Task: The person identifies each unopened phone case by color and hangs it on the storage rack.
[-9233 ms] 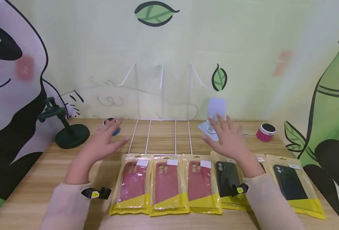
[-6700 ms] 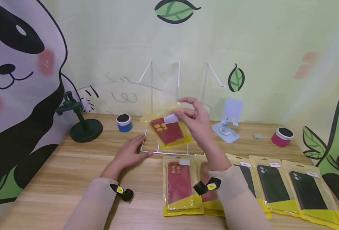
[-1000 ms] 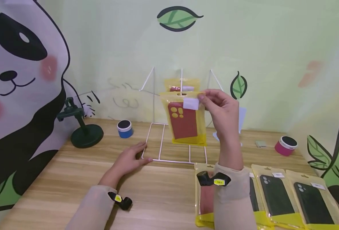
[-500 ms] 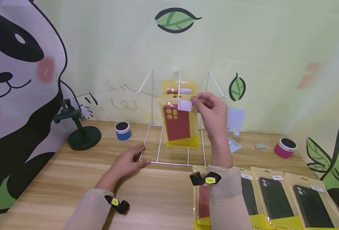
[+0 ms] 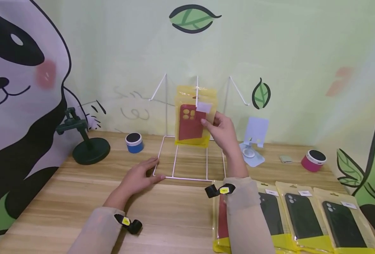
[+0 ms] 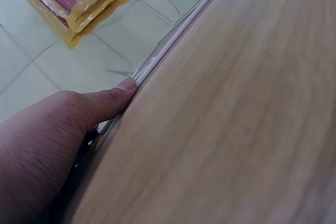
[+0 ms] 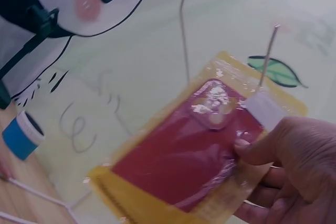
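Observation:
A yellow-edged clear bag with a red phone case hangs on the middle prong of the white wire display rack, close in front of another such bag. My right hand holds the front bag at its right side, thumb in front and fingers behind, as the right wrist view also shows. My left hand rests at the front left corner of the rack's base, its thumb touching the front wire. In the left wrist view, the lower ends of two bags show above the hand.
Bagged black phone cases lie in a row at the right, with a bagged red case partly under my right sleeve. Behind stand a green stand, a blue speaker, a pale blue phone stand and a pink speaker.
My right hand has slid the front bag back along the middle prong, against the bag behind, and its grip has shifted lower down the bag's right side. My left hand stays at the rack.

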The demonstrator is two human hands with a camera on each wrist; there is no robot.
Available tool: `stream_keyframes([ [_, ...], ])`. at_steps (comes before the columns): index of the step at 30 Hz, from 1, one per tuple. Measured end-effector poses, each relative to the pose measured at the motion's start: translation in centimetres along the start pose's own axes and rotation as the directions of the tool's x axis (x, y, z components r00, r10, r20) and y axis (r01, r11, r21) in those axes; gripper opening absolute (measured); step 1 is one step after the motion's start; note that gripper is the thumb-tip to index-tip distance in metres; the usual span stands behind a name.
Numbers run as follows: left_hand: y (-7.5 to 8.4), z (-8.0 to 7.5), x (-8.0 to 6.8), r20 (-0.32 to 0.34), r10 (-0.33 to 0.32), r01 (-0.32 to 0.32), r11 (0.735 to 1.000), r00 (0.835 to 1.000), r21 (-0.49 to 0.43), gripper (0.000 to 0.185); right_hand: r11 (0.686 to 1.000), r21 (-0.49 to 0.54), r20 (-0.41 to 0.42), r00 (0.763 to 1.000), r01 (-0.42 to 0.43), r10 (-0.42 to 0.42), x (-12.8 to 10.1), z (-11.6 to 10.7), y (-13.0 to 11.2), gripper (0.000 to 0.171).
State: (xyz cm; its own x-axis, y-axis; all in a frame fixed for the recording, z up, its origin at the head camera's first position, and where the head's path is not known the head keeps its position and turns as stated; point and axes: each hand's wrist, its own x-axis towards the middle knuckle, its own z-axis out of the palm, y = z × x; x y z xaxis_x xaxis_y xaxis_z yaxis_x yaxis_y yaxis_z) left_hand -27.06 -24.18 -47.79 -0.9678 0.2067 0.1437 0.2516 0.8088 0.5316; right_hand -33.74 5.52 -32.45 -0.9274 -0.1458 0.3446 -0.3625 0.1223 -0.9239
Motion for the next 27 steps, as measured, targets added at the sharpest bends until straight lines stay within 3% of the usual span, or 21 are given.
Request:
stream_keyframes([
  [6,0.3,0.0,-0.1,0.005,-0.018,0.018,1.000,1.000,-0.014,0.079,0.997,-0.075,-0.141,0.990,0.002,-0.013,0.5,0.3,1.0,0.023],
  [11,0.3,0.1,0.1,0.007,-0.017,0.017,1.000,1.000,-0.008,0.079,0.989,-0.149,-0.215,0.976,0.003,-0.035,0.5,-0.1,0.8,0.044],
  [21,0.4,-0.2,0.2,0.012,-0.018,0.018,1.000,1.000,0.006,0.080,0.985,-0.174,-0.150,0.988,-0.003,-0.023,0.5,-0.9,-0.1,0.025],
  [27,0.3,0.1,0.1,0.009,-0.011,0.011,1.000,1.000,0.004,0.080,0.981,-0.189,-0.097,0.995,-0.038,0.020,0.0,-1.5,-0.6,0.036],
])
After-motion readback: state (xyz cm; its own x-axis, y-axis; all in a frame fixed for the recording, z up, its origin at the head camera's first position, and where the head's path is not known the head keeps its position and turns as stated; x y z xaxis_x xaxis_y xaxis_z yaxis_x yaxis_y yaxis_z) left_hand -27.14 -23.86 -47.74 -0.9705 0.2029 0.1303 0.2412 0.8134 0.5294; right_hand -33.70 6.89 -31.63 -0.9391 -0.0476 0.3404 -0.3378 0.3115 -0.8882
